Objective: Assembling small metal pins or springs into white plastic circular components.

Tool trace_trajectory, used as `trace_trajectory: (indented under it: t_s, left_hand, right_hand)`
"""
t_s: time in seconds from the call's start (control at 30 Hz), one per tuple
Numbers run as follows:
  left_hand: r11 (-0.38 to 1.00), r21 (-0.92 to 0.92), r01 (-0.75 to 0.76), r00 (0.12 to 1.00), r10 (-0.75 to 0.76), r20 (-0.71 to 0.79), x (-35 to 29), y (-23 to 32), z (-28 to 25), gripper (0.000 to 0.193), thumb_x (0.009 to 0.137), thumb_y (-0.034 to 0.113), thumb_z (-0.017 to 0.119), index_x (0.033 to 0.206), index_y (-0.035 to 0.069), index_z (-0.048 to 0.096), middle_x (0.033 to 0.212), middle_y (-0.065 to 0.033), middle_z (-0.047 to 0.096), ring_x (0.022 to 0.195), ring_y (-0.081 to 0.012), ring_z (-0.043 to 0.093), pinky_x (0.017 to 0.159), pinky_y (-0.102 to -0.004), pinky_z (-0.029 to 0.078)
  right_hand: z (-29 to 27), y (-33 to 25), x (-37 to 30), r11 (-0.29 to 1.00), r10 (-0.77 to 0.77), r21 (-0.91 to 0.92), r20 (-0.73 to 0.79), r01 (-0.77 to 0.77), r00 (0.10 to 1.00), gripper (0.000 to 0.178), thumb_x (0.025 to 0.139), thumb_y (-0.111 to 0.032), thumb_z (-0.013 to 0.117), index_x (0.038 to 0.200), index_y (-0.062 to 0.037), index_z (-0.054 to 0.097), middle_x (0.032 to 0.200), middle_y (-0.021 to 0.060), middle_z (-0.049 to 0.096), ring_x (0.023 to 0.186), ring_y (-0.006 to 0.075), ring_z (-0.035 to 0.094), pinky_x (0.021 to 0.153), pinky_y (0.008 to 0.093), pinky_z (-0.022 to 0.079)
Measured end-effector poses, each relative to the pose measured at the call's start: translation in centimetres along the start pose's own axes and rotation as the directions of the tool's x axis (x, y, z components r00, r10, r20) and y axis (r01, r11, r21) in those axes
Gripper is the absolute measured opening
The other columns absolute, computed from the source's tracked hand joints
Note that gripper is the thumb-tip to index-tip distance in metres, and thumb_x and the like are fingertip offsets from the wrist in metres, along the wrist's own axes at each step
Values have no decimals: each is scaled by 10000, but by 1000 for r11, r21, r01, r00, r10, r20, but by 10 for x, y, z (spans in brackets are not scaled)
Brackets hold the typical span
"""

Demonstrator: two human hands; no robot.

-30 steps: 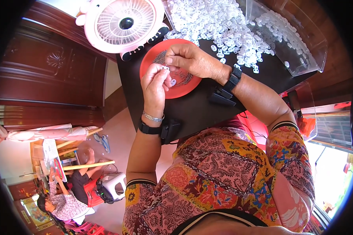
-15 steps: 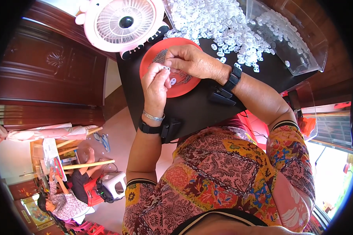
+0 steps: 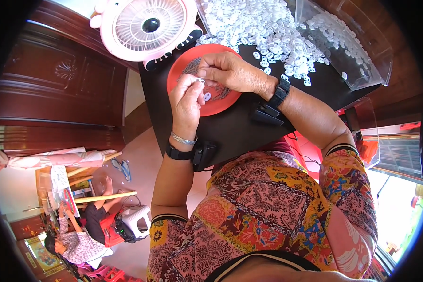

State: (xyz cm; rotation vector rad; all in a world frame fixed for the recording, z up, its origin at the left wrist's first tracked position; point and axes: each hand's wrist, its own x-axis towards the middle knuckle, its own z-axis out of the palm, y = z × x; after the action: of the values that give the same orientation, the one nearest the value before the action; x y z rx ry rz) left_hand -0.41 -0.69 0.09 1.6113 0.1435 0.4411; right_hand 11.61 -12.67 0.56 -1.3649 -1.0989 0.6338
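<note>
Over a round red plate (image 3: 216, 109) on the black table, my two hands meet. My left hand (image 3: 187, 101) is closed, pinching a small white plastic piece with holes (image 3: 200, 80) between thumb and fingertips. Close against it, my right hand (image 3: 234, 76) is closed in a pinch too; whatever its fingertips hold is too small to make out. Grey, thin, wiry bits (image 3: 191, 67) lie heaped in the plate, partly covered by my hands. One loose white two-holed piece (image 3: 207, 96) shows beside my left thumb.
A big pile of white plastic pieces (image 3: 263, 28) covers the table's far side. To its right, a clear plastic bin (image 3: 371, 70) lies tipped with more inside. A pink fan (image 3: 150, 26) stands at the far left. Another person (image 3: 82, 244) sits at lower left.
Both hands stay almost in place over the plate, still pinching. Only a slight shift of the fingers and of the white piece shows.
</note>
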Motion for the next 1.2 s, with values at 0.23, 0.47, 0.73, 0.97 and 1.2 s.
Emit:
trace_trajectory:
  t_s: [0.23, 0.47, 0.73, 0.97, 1.2]
  left_hand:
    - [997, 71, 16, 1000, -15, -15, -2, 1, 0, 159, 877, 151, 477, 762, 53, 524, 606, 15, 487, 506, -45, 442, 454, -175, 304]
    - [996, 94, 6, 999, -3, -37, -3, 2, 2, 156, 873, 157, 488, 764, 53, 529, 604, 14, 489, 496, -50, 438, 445, -177, 297]
    - [990, -138, -3, 976, -27, -218, 8, -2, -13, 122, 849, 134, 517, 782, 38, 550, 617, -5, 516, 473, -74, 469, 424, -182, 336]
    - [987, -159, 1, 980, -33, -196, 7, 1, -12, 126, 860, 135, 498, 786, 39, 535, 627, -19, 519, 492, -94, 483, 438, -192, 336]
    - [976, -216, -35, 981, -8, -196, 5, 1, -11, 119, 859, 128, 508, 797, 34, 547, 630, -23, 528, 492, -86, 483, 437, -183, 344]
  right_hand:
    - [4, 1, -1, 994, -40, -108, -36, 36, 999, 224, 943, -202, 522, 814, -20, 541, 667, -32, 498, 647, 59, 457, 604, 228, 407]
    - [5, 1, -2, 987, -39, -156, -36, 33, 999, 240, 940, -219, 526, 829, -7, 550, 679, -10, 509, 668, 66, 454, 630, 241, 416]
    - [6, 11, -3, 806, -201, -543, 127, 238, 971, 160, 858, -184, 600, 950, -58, 634, 894, 81, 628, 847, 232, 596, 754, 337, 476]
    - [13, 11, -8, 530, -189, -772, 295, 350, 937, 122, 755, -117, 620, 871, -87, 645, 927, 76, 587, 906, 270, 564, 752, 401, 475]
    - [18, 11, -8, 480, -200, -806, 283, 346, 938, 109, 755, -102, 602, 850, -59, 633, 907, 89, 585, 881, 277, 581, 741, 391, 482]
